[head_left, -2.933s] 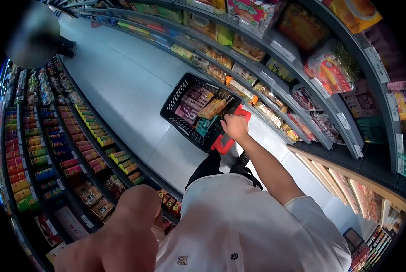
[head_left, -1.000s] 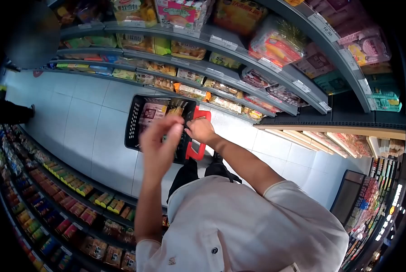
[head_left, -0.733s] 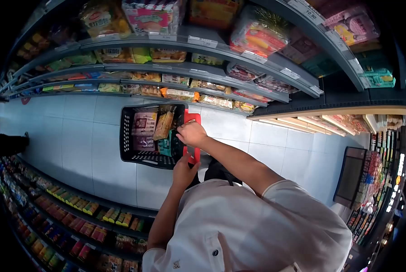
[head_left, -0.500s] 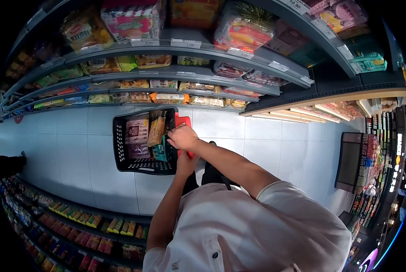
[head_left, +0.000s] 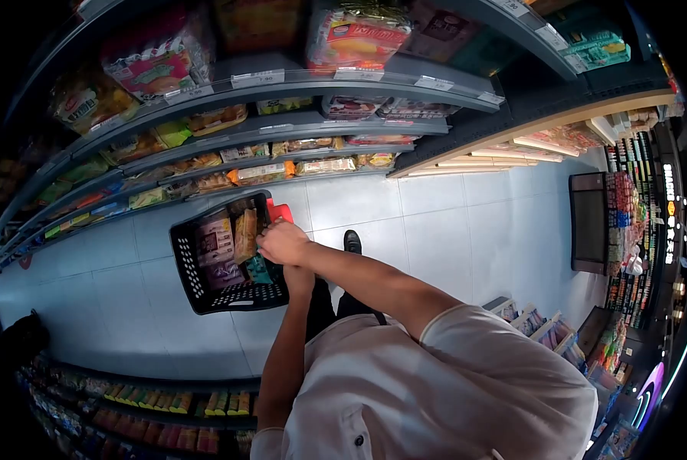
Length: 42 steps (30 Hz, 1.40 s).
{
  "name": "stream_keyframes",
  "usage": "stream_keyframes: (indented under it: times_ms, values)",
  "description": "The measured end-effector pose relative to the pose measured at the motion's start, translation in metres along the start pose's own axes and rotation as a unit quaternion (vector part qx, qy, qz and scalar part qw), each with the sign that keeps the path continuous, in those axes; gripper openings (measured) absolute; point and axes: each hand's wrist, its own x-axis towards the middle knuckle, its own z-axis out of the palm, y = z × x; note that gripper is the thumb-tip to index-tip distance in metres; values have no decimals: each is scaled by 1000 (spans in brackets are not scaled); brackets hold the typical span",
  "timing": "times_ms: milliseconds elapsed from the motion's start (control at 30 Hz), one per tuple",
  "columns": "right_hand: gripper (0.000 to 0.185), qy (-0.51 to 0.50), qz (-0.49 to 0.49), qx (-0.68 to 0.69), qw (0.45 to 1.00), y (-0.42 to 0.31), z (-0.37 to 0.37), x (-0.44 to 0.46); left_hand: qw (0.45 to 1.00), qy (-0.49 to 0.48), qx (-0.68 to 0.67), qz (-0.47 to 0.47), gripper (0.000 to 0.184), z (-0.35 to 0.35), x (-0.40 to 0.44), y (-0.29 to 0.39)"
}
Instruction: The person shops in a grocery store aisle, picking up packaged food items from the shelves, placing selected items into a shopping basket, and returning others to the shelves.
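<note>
A black perforated basket [head_left: 228,299] hangs above the floor, left of my legs. Inside it lie pink and purple packages [head_left: 216,242], a yellow-brown pack [head_left: 245,235] and a teal pack [head_left: 258,269]. My right hand [head_left: 283,242] is closed round the basket's red handle [head_left: 280,212] at its right side. Just below and against it is my left hand [head_left: 297,277], at the handle, its fingers hidden behind the right hand and the basket's edge.
Shelves of packaged food [head_left: 259,123] curve across the top. Another shelf unit [head_left: 167,402] runs along the lower left. Tiled floor [head_left: 427,230] lies between them. A dark shape [head_left: 25,335], maybe a person's leg, is at far left. A dark-framed stand [head_left: 590,222] is at right.
My left hand has come from the lower left, past the basket, to beside my right hand at the handle. The view has turned, and the basket now appears further left.
</note>
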Motion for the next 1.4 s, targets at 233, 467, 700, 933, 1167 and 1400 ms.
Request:
stream_keyframes:
  times_ms: [233,467,700,933,1167,1400]
  values:
    - [26,-39,-1,-8,999,-10,-21,-1,992,91,52,66,28,0,-10,7]
    - [29,-69,14,-5,998,-12,-32,2,992,85,54,70,28,1,-5,3]
    - [31,-75,8,-20,997,-12,-30,6,992,69,21,99,30,1,-3,-5]
    - [31,-79,-2,-28,997,-12,-31,9,995,51,51,75,29,-2,-2,-1]
    - [32,-63,-15,-26,998,-12,-28,11,994,55,66,68,30,-7,-4,12]
    - [33,-43,-22,-21,999,-16,-27,13,995,66,35,64,29,-5,-2,1]
